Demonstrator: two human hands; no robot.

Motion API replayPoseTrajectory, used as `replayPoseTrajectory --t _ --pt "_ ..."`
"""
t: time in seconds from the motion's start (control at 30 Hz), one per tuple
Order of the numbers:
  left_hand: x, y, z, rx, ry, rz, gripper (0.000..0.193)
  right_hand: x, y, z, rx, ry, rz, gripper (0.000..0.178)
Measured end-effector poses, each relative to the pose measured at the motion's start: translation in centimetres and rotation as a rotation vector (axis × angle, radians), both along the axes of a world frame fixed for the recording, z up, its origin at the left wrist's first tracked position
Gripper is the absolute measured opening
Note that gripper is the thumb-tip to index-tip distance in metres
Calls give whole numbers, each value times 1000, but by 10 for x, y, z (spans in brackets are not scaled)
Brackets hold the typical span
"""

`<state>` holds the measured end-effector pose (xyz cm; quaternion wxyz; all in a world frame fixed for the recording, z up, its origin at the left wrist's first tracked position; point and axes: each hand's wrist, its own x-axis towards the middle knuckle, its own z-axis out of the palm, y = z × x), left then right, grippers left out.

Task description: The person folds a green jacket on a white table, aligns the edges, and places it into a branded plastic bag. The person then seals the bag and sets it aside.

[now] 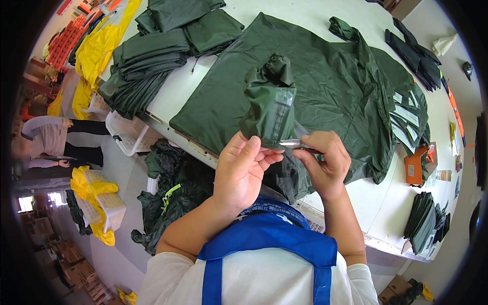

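A dark green waterproof garment point(325, 84) is spread over the white table in front of me. Its gathered sleeve-like end point(268, 109), with a pale seam tape along it, stands toward me. My left hand point(239, 170) pinches the hem of that end between thumb and fingers, palm partly turned up. In my right hand point(325, 160) are small metal thread snips point(291, 143), their pointed blades directed left and touching or nearly touching the hem beside my left fingertips. The fingers cover most of the snips' grip.
Folded dark green garments point(152, 56) are piled at the table's far left. An orange box point(419, 165) and a dark stack point(424, 223) are on the right. A white crate point(129, 133) and crumpled dark fabric point(168, 208) lie left, below the table; a person point(51, 142) is farther left.
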<state>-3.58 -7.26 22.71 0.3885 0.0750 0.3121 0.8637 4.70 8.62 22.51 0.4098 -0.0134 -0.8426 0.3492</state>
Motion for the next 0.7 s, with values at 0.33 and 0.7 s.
replayPoseTrajectory --t 0.33,0.7 --pt "1 5 6 -39 5 -26 27 15 -5 -22 -548 30 -20 39" --pt "9 16 -26 -122 516 -45 21 92 62 -83 -971 -45 -468 8"
